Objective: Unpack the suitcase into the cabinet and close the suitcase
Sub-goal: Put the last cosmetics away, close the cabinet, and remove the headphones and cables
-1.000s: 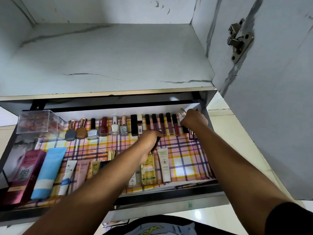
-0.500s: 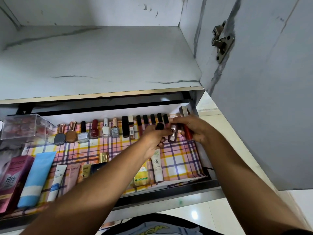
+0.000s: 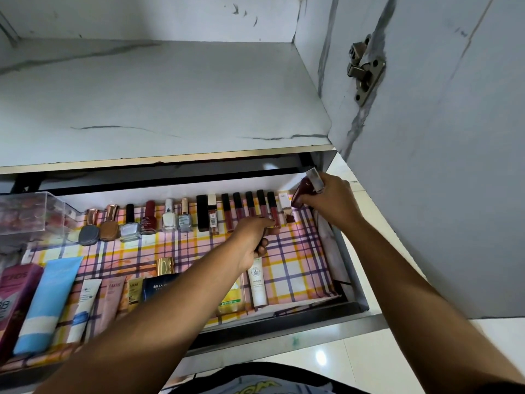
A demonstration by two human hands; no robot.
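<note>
The cabinet's drawer (image 3: 287, 327) is pulled out, lined with plaid paper. A row of nail polish bottles (image 3: 147, 218) and lip gloss tubes (image 3: 250, 207) lies along its back. My left hand (image 3: 251, 241) hovers over the plaid, fingers curled round a small dark cosmetic, one fingertip touching the rightmost dark-capped lip gloss (image 3: 273, 211). My right hand (image 3: 331, 201) is at the back right corner and grips a dark red lipstick (image 3: 299, 194) together with a silver-cased lipstick (image 3: 314, 180). The suitcase is out of view.
Creams and tubes (image 3: 54, 297) lie along the drawer's front, with a navy box (image 3: 159, 287) and a white tube (image 3: 258, 282). A clear plastic box (image 3: 31, 211) sits back left. Above is a marble-look shelf (image 3: 170, 103); the open cabinet door (image 3: 454, 180) with its hinge (image 3: 365, 69) stands right.
My right hand has moved from beside my left hand back to the drawer's far right corner, lipsticks still in it. My left hand has shifted slightly toward the lip gloss row.
</note>
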